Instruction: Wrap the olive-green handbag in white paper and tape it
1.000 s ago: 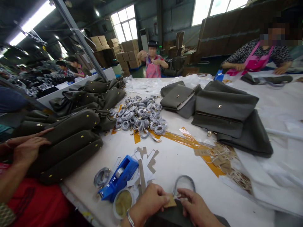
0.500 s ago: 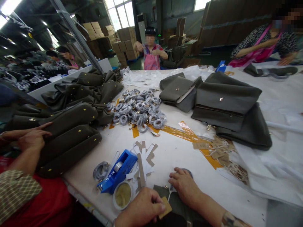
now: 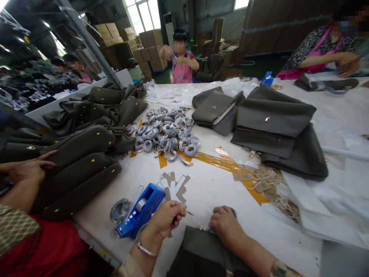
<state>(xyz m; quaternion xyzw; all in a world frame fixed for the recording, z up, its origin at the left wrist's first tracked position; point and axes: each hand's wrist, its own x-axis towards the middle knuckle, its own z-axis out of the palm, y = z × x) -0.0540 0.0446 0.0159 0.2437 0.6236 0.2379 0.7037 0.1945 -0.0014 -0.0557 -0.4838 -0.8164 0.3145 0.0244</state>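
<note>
My left hand (image 3: 170, 217), with a bangle at its wrist, is raised beside the blue tape dispenser (image 3: 144, 211). Its fingers pinch a small tan tag (image 3: 187, 212), seen nearly edge-on. At the front edge lies a dark olive bag (image 3: 204, 250), its flap toward me. My right hand (image 3: 226, 225) rests at the bag's top right corner, fingers curled over a coiled strap in clear wrap (image 3: 233, 211), of which only a bit shows. A small metal clasp (image 3: 201, 227) sits at the bag's top edge. White and grey strips (image 3: 175, 184) lie beyond my left hand.
A pile of wrapped coiled straps (image 3: 168, 130) lies mid-table. Olive bags (image 3: 273, 119) are stacked at the right, near corded tags (image 3: 268, 184). More bags (image 3: 80, 154) fill the left, where another person's hand (image 3: 31, 169) rests. Two people stand across the table.
My left hand has moved up and away from the bag, with the tag turned edge-on. The round tub is now mostly hidden behind my wrist. My right hand has barely moved.
</note>
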